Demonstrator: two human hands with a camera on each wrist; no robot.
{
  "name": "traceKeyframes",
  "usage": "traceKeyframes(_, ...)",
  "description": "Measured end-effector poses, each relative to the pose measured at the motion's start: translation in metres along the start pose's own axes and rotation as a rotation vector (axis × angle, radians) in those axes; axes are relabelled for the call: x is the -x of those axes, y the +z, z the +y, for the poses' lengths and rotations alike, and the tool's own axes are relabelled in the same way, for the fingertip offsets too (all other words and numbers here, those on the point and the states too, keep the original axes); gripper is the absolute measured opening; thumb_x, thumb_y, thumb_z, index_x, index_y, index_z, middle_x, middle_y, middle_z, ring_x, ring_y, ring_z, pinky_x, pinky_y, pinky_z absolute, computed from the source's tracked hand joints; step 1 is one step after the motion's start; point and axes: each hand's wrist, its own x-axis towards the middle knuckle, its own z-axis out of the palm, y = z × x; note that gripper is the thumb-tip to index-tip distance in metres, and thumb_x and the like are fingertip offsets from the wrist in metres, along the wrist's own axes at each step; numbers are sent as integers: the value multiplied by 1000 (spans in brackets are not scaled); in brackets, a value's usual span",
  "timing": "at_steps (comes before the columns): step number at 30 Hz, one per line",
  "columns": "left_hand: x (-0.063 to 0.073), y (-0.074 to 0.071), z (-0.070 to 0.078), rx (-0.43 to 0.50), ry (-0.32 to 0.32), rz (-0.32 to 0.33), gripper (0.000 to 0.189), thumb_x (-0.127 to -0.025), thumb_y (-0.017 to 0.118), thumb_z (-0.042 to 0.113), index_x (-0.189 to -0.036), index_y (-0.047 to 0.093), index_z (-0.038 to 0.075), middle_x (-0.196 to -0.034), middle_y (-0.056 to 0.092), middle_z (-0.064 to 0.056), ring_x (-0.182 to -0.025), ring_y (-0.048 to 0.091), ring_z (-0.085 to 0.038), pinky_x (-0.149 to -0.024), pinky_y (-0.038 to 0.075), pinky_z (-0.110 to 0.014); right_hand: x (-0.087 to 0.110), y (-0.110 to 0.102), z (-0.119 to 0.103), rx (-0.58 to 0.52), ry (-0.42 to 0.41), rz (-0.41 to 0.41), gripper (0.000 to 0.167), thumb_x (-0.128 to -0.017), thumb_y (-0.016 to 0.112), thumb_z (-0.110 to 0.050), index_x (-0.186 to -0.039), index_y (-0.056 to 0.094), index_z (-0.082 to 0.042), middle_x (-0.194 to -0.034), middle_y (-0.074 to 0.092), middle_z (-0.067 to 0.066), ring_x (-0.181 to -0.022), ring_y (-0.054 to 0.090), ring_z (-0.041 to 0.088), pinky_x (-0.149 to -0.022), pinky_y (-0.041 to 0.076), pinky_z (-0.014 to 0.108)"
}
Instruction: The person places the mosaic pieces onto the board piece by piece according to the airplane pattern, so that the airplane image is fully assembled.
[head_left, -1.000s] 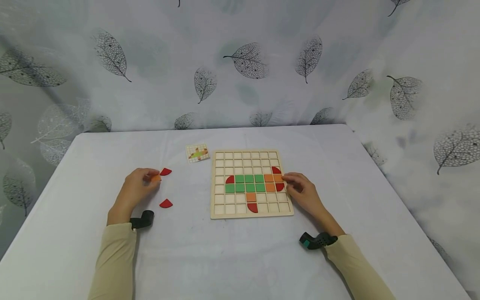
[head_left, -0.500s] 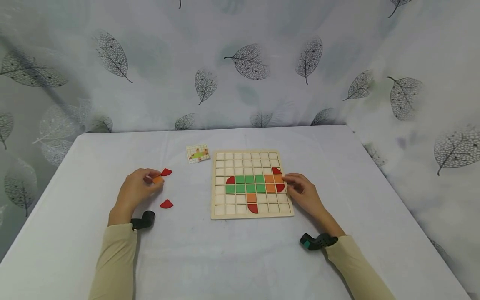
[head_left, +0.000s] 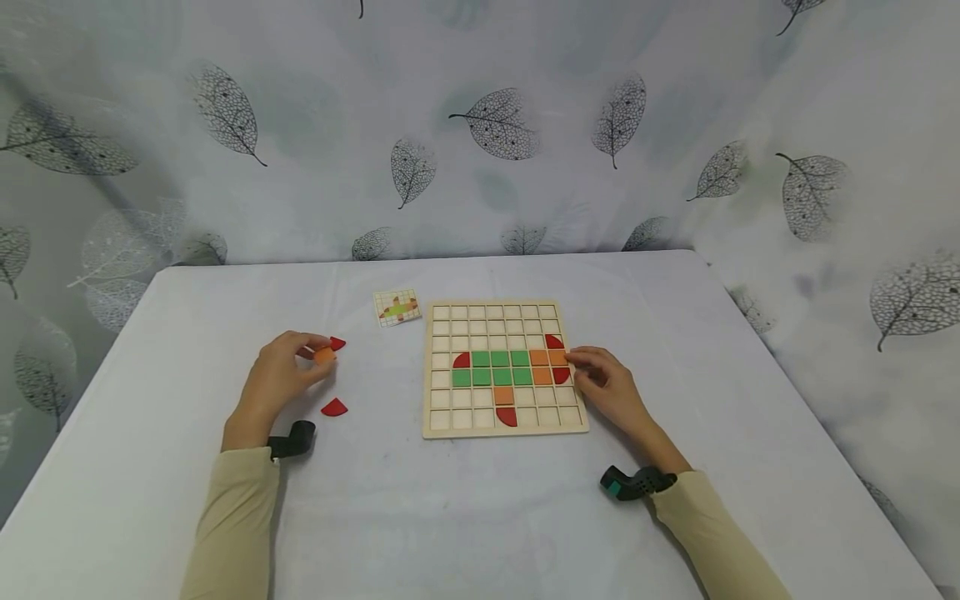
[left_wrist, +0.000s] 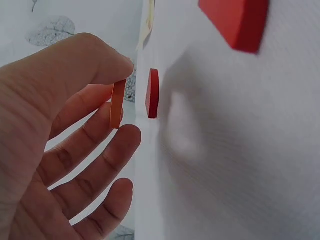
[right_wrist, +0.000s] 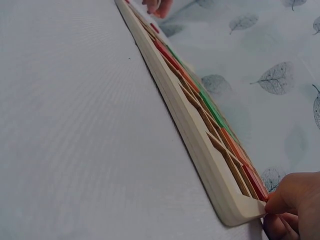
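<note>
My left hand (head_left: 279, 377) pinches an orange square tile (left_wrist: 117, 104) between thumb and fingertips, above the white table. Two red quarter-circle pieces lie close by: one red piece (head_left: 338, 343) just beyond the fingertips, another red piece (head_left: 334, 407) nearer the front. At the centre lies a wooden grid board (head_left: 457, 421). Green tiles (head_left: 500, 367), orange tiles (head_left: 540, 367) and several red quarter-circle pieces (head_left: 506, 416) fill some of its cells. My right hand (head_left: 611, 390) holds the board's right edge, with the thumb (right_wrist: 287, 192) at the rim and the other fingers curled beside it.
Behind the board's left corner lies a small pattern card (head_left: 397, 307) with a coloured grid design. A leaf-printed curtain (head_left: 315, 167) hangs at the table's back. Each wrist wears a dark camera (head_left: 636, 482).
My left hand has moved slightly to the right with the orange tile, now overlapping part of the far red piece. The right hand stays on the board's edge.
</note>
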Motion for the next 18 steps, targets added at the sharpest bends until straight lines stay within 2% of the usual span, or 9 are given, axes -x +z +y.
traceKeyframes(7, -1, 2, 7, 14, 12, -32, 34, -89, 68, 17, -121, 65, 6, -117, 58, -15, -105, 54, -33, -85, 46, -47, -4, 6, 41, 8, 5, 7, 32, -91, 57, 7, -123, 63, 6, -128, 56, 21, -112, 55, 32, -84, 43, 10)
traceKeyframes(18, -7, 8, 17, 14, 81, -37, 35, -87, 69, 11, -121, 65, 2, -115, 60, -15, -104, 54, -31, -92, 45, -49, -4, 6, 42, -5, 4, 8, 32, -90, 58, 5, -122, 64, 4, -128, 57, 18, -111, 55, 30, -83, 43, 10)
